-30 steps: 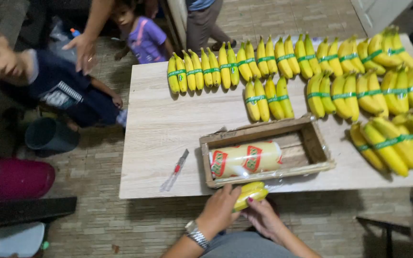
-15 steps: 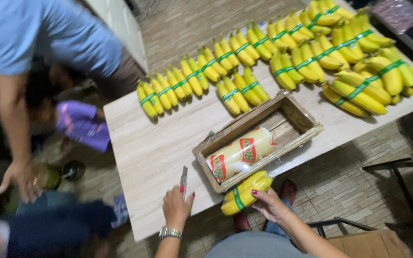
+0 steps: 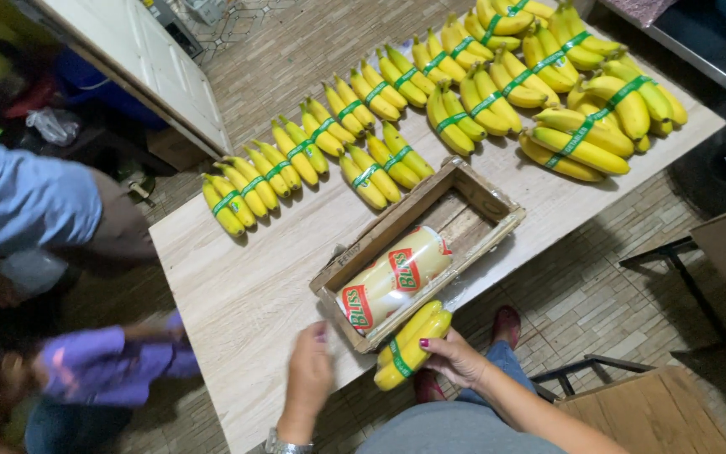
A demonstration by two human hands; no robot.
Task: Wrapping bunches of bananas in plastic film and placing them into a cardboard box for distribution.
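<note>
Right hand (image 3: pixel 457 360) gripping banana bundle (image 3: pixel 407 344), long axis diagonal, tips up-right; left hand (image 3: pixel 308 376) open on table (image 3: pixel 237 286).

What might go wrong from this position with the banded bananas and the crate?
The banana pair in the right hand hangs past the table edge and may drop. The wooden crate holding the film roll sits at that edge; the left hand could nudge it off.

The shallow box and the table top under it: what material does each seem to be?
The shallow box looks like rough, unfinished wood: bare planks, worn corners. The table top seems a pale wood-grain laminate or veneer, smooth and matte; which one is unclear.
</note>
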